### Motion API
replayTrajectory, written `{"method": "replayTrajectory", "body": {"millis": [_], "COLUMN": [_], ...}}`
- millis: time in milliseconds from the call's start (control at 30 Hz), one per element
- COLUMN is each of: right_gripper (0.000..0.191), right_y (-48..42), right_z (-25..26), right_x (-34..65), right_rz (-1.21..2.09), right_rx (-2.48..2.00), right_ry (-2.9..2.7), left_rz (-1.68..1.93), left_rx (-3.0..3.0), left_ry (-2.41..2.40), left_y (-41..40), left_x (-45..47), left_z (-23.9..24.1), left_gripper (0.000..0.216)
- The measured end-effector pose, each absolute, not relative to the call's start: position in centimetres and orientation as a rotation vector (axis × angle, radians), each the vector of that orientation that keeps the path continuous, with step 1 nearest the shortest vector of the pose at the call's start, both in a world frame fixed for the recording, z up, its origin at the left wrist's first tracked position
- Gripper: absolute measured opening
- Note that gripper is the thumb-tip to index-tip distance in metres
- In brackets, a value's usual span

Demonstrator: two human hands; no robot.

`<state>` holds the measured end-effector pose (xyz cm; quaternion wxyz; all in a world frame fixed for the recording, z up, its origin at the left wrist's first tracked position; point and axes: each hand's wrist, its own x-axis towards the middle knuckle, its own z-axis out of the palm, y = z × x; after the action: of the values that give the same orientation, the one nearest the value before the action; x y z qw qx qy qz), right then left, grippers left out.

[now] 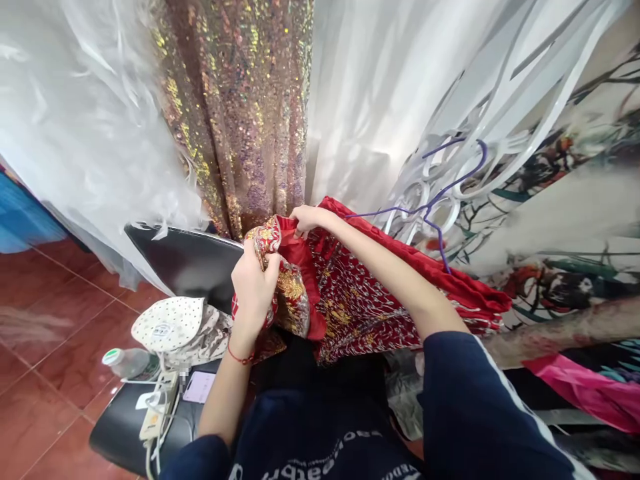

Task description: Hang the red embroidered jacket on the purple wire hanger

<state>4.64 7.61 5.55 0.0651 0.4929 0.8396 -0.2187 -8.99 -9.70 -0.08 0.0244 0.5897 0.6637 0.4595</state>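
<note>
A red garment with gold embroidery is spread in front of me, over my lap. My left hand is closed round a bunched part of its patterned cloth near the collar. My right hand pinches the red edge of the garment a little farther away. A purple wire hanger sticks out just right of my right hand, its hook among white hangers.
White sheer garments and a sequinned brown one hang ahead. Printed clothes hang at right, pink cloth below them. At left a black stool holds a power strip, a card and a bottle, beside a dotted white pouch.
</note>
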Motion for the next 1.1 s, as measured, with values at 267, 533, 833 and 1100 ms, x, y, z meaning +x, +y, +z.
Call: {"method": "replayTrajectory", "body": {"millis": [267, 533, 833, 1100], "right_gripper": [0.014, 0.034, 0.034, 0.035], "right_y": [8.0, 9.6, 7.6, 5.0], "right_z": [5.4, 8.8, 10.1, 9.6], "right_x": [2.6, 4.9, 13.0, 11.9], "right_rz": [-0.649, 0.07, 0.121, -0.055], "right_rx": [1.497, 1.953, 2.116, 1.946], "right_ry": [2.584, 3.482, 2.489, 2.356], "left_rz": [1.085, 1.303, 1.014, 1.102], "left_rx": [1.97, 1.977, 2.203, 2.086], "left_ry": [2.203, 2.09, 2.092, 2.107], "left_y": [-9.5, -8.9, -4.6, -4.4], "left_x": [-6.7, -6.6, -5.5, -6.9], "left_z": [-1.1, -1.2, -3.5, -4.1], "left_gripper": [0.033, 0.03, 0.025, 0.024]}}
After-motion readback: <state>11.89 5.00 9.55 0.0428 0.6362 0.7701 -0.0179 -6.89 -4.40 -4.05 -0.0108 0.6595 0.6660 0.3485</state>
